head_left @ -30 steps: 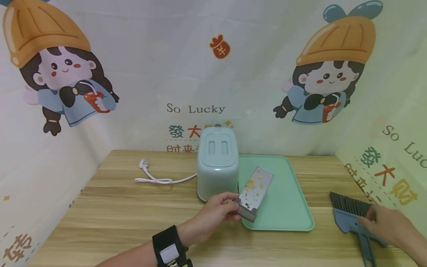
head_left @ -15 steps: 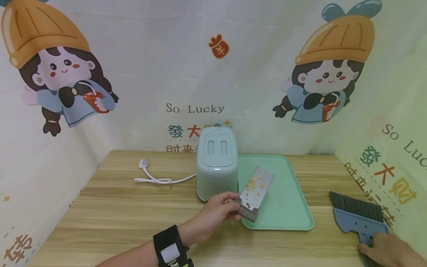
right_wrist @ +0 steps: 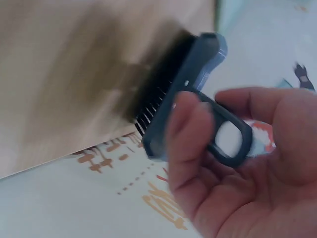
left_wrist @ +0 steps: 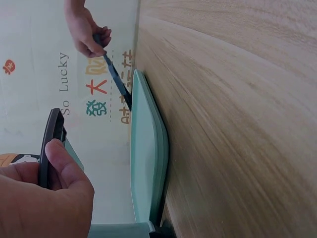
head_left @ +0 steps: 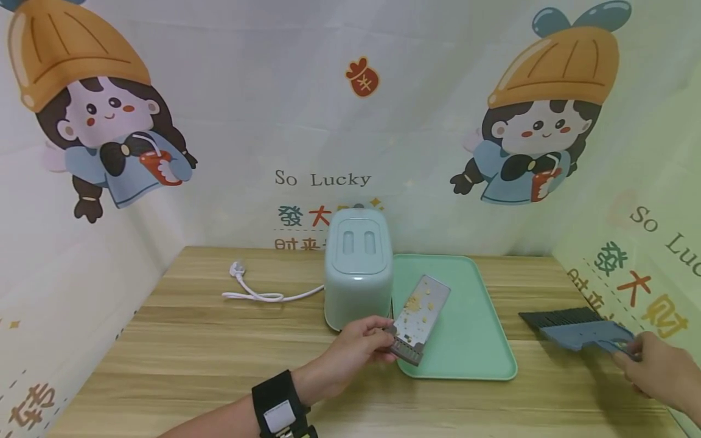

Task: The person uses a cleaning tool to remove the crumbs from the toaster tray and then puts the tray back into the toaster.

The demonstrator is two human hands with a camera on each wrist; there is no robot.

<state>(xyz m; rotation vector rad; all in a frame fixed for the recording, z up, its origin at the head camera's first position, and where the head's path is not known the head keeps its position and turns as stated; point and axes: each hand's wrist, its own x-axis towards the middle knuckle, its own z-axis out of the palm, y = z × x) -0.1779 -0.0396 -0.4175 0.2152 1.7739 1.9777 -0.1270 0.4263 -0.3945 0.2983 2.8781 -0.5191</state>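
Note:
My left hand pinches the dark end of a toaster crumb tray, its metal face strewn with yellow crumbs. The crumb tray is held tilted over the near left part of a mint-green serving tray. At the far right, my right hand grips the looped handle of a blue hand brush with dark bristles. In the right wrist view the brush shows its bristles turned to the tabletop, fingers and thumb about the handle. The left wrist view shows the crumb tray's dark end between thumb and fingers.
A pale green toaster stands just left of the serving tray. Its white cord and plug lie on the wooden table to the left. A printed cloth hangs behind and along both sides.
My right hand has moved from the brush's head down to its handle, taken hold and raised it from lying flat, bristles swinging left. The left hand and crumb tray have stayed put.

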